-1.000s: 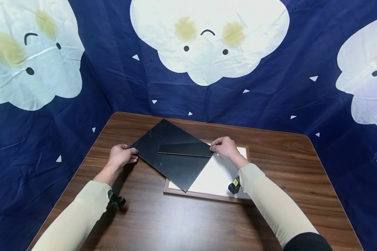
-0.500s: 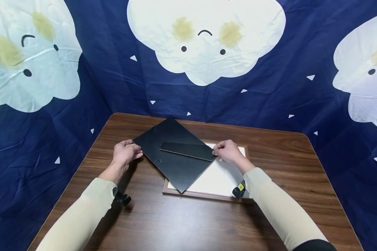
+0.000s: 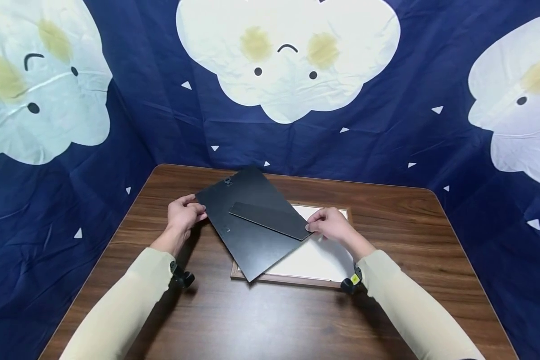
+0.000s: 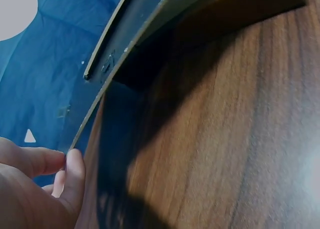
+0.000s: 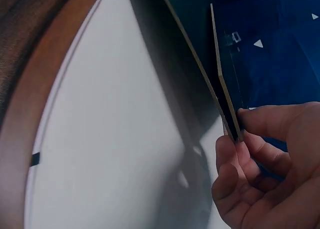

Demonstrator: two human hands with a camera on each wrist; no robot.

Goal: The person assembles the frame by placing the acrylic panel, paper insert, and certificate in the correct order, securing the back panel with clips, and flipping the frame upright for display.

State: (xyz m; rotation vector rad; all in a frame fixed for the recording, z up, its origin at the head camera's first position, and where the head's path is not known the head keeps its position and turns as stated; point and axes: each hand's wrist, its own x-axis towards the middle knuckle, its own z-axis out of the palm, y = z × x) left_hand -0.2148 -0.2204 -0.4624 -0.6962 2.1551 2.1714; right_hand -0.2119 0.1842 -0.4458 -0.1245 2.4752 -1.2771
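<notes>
Both hands hold up a black picture-frame backing board (image 3: 252,235), turned at an angle above a wooden picture frame (image 3: 292,281). My left hand (image 3: 184,214) pinches the board's left corner; the left wrist view shows its thumb and finger (image 4: 75,174) on the thin edge. At the opposite corner, my right hand (image 3: 330,225) pinches the board together with the end of the stand leg (image 3: 270,220), a narrow black strip on its face. White backing (image 5: 110,114) fills the frame, partly covered by the board in the head view.
The frame lies on a wood-grain table (image 3: 270,325). Dark blue cloth (image 3: 234,130) with white clouds hangs behind and at both sides of the table. Each wrist wears a small black camera (image 3: 182,277).
The board has turned clockwise in the head view, its left corner rising and its right corner coming nearer. The right hand moved down slightly, and the left hand went up and right.
</notes>
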